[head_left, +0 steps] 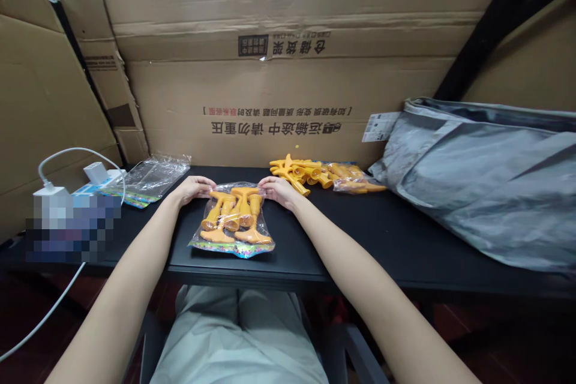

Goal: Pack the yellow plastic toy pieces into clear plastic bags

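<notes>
A clear plastic bag (238, 219) lies on the black table in front of me. Inside it are several orange T-shaped plastic pieces (245, 207) with flared, hollow ends. My left hand (194, 188) is closed at the bag's far left corner, fingertips pinching its edge. At the far right corner my right hand (279, 189) grips the plastic in the same way. The bag's colourful printed strip (238, 248) faces me. Beyond my right hand sits a loose pile of similar orange pieces (299, 173), and another filled clear bag (353, 179) touches that pile.
Flat clear bags (150, 177) lie at the back left, near a white charger (96, 173) and its cable (67, 151). A large grey fabric bag (486, 180) takes up the right side. Cardboard (279, 84) stands upright behind the table (360, 240).
</notes>
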`<control>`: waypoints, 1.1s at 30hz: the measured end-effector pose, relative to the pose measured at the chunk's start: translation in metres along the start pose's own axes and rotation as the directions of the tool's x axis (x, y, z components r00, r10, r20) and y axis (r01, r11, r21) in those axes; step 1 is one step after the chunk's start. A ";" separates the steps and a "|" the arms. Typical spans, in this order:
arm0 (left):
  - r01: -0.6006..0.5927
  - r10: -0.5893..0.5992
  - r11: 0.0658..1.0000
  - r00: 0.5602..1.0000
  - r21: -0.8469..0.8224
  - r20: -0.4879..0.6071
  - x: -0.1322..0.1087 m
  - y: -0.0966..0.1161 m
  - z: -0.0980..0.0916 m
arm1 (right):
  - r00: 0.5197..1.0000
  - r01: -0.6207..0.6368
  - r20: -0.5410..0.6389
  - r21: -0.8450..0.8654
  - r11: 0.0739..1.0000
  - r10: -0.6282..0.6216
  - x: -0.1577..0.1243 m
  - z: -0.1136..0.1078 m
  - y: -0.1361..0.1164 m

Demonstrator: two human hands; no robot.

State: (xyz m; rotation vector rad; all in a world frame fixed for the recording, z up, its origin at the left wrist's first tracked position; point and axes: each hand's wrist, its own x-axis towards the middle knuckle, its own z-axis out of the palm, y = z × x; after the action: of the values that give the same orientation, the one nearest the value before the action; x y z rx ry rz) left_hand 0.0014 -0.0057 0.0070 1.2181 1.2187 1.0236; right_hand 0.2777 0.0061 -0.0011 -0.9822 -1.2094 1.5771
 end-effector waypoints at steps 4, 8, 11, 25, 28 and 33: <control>-0.029 0.030 0.998 0.999 0.048 -0.034 0.003 -0.003 0.001 | 0.999 0.037 0.039 -0.110 0.993 -0.033 0.002 -0.003 0.002; -0.057 0.065 0.990 0.996 0.129 -0.061 0.006 -0.006 0.003 | 0.990 0.124 0.102 -0.276 0.953 -0.099 0.004 -0.004 0.003; -0.094 0.104 0.982 0.993 0.162 -0.058 0.006 -0.007 0.005 | 0.980 0.185 0.138 -0.386 0.903 -0.142 0.007 -0.005 0.004; -0.043 0.042 0.995 0.999 0.087 0.021 0.003 -0.004 0.000 | 0.976 0.208 0.151 -0.466 0.860 -0.155 0.011 -0.008 0.007; -0.045 0.045 0.994 0.999 0.102 0.006 0.003 -0.002 0.001 | 0.977 0.209 0.151 -0.514 0.832 -0.152 0.011 -0.007 0.006; -0.111 0.111 0.973 0.994 0.204 0.012 0.000 -0.001 0.005 | 0.977 0.209 0.142 -0.538 0.817 -0.157 0.006 -0.004 0.001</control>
State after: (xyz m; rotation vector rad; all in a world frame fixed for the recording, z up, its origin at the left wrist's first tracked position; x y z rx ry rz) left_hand 0.0061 -0.0060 0.0053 1.4600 1.2913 0.9977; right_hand 0.2796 0.0123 -0.0031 -1.1127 -1.8292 1.1429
